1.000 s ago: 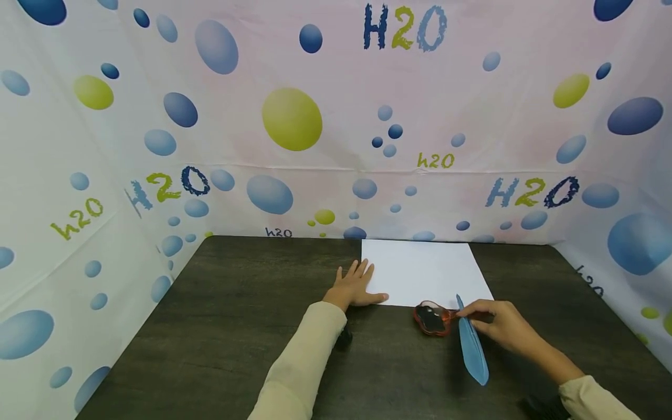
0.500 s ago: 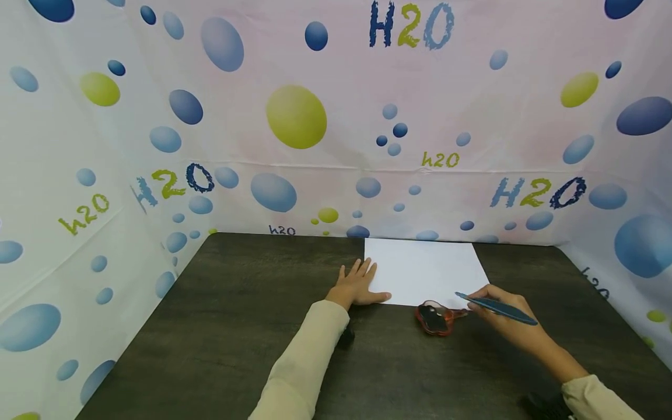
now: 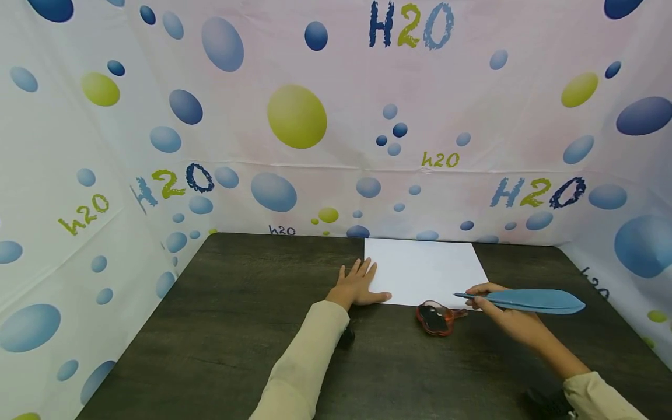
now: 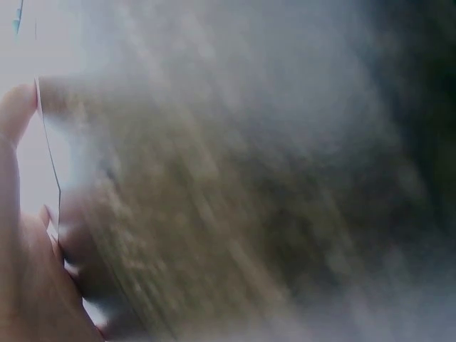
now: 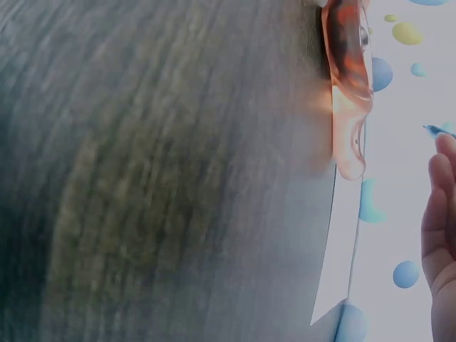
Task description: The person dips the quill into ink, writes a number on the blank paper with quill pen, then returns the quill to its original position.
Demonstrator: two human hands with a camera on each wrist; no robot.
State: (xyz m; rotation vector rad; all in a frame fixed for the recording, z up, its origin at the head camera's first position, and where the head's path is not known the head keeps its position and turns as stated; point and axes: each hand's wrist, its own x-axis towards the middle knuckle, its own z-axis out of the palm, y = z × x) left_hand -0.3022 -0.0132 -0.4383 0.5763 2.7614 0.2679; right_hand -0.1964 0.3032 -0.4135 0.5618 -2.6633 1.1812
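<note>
A white sheet of paper (image 3: 427,271) lies on the dark table. My left hand (image 3: 357,286) rests on its left edge, fingers spread; the left wrist view catches the thumb and part of the hand (image 4: 35,271) at its left side. My right hand (image 3: 506,309) pinches a blue feather-shaped pen (image 3: 546,301) near its thin end. The tip points left over the sheet's lower right part, and the broad end sticks out to the right above the wrist. In the right wrist view only the pen's tip (image 5: 432,130) shows past the fingers (image 5: 440,178).
An orange see-through hand mirror (image 3: 436,319), flower-shaped, lies just below the paper's near edge, its handle (image 5: 349,146) towards my right hand. Behind the dark table (image 3: 252,326) hangs a white cloth (image 3: 336,76) with bubble prints.
The pen has swung from hanging downward to lying nearly level, its broad end now to the right. My right hand has shifted slightly up onto the paper's corner. My left hand stays put.
</note>
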